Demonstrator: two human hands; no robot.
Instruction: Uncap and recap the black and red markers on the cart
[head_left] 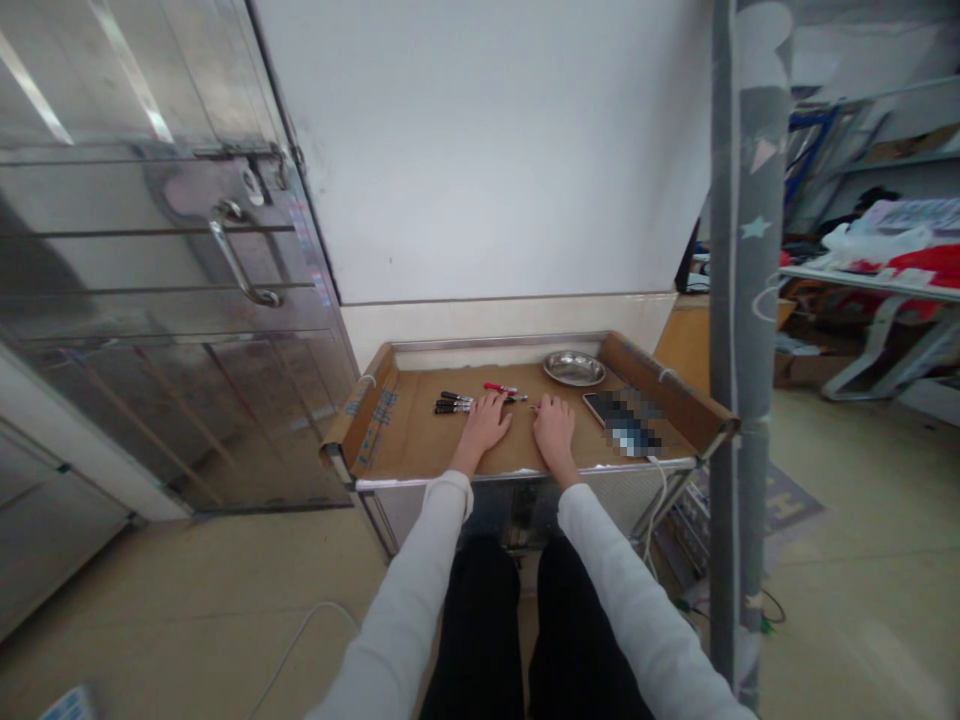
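My left hand rests low over the cardboard-lined tray, its fingers closed around a pen whose end shows to the right of the fingertips. Several black-and-white pens lie side by side just left of that hand. Beyond the fingers is a red pen. A short gap away, my right hand has its fingers drawn together near the pen's end. A tiny piece seems to show at its fingertips, too small to name.
A shallow oval metal dish sits at the tray's back right. In front of it lies a blurred-out phone with a white cable. Cardboard walls border the tray. A wrapped grey post stands right, a metal door left.
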